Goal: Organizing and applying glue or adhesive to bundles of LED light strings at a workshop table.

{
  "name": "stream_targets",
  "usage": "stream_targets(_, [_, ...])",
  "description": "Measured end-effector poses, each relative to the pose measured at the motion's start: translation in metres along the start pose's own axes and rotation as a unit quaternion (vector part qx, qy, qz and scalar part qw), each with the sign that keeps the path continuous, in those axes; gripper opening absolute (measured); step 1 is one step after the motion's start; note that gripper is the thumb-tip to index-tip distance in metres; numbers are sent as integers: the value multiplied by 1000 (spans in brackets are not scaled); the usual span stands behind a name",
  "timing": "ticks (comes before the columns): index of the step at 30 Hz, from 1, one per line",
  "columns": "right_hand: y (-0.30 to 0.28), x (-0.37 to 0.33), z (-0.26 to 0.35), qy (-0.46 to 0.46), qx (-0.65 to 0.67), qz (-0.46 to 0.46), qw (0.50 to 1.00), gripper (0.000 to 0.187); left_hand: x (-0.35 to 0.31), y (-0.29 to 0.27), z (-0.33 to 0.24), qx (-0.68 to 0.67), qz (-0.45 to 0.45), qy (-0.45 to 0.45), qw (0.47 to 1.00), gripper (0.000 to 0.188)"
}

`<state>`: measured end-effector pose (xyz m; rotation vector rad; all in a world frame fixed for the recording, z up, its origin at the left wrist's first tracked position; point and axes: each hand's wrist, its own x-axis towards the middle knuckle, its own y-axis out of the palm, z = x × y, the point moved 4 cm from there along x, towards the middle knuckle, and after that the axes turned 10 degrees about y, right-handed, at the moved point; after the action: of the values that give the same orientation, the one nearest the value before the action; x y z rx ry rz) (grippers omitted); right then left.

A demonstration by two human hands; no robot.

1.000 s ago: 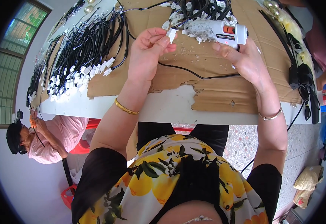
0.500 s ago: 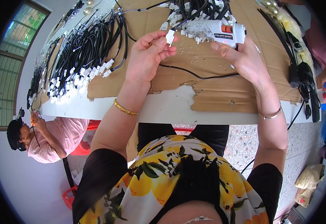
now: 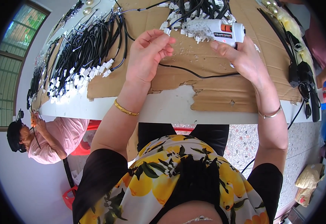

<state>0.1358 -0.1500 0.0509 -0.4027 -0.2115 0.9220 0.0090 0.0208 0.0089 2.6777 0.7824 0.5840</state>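
Note:
My left hand (image 3: 148,54) pinches a small white plug connector (image 3: 167,31) on the end of a black cable, mostly covered by the fingertips. My right hand (image 3: 243,58) is wrapped round a white glue gun (image 3: 222,36), whose nozzle end is caked with glue and points left toward the connector, a short gap away. The gun's black cord (image 3: 192,74) runs across the cardboard below. Just past both hands lies a bunch of black cables (image 3: 204,9) with white connectors.
Torn cardboard (image 3: 215,97) covers much of the white table (image 3: 163,106). A large pile of black cables (image 3: 88,48) with white ends lies at left. Black power adapters (image 3: 304,71) sit at the right edge. Another person in a pink top (image 3: 58,138) works at far left.
The connector in my left hand has turned and moved slightly up and left, so less of it shows. The glue gun has tilted slightly in my right hand.

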Motion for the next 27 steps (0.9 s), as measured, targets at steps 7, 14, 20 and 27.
stream_targets(7, [0, 1, -3, 12, 1, 4, 1000, 36, -1, 9, -2, 85, 2, 19, 996, 16])
stream_targets(14, [0, 2, -3, 11, 8, 9, 1000, 38, 0, 7, 1, 115, 27, 7, 993, 23])
stream_targets(20, [0, 2, -3, 2, -15, 24, 1000, 40, -2, 9, 1, 57, 20, -6, 998, 25])
stream_targets(27, [0, 0, -3, -4, 7, 17, 1000, 38, -1, 2, 4, 46, -23, 8, 999, 24])
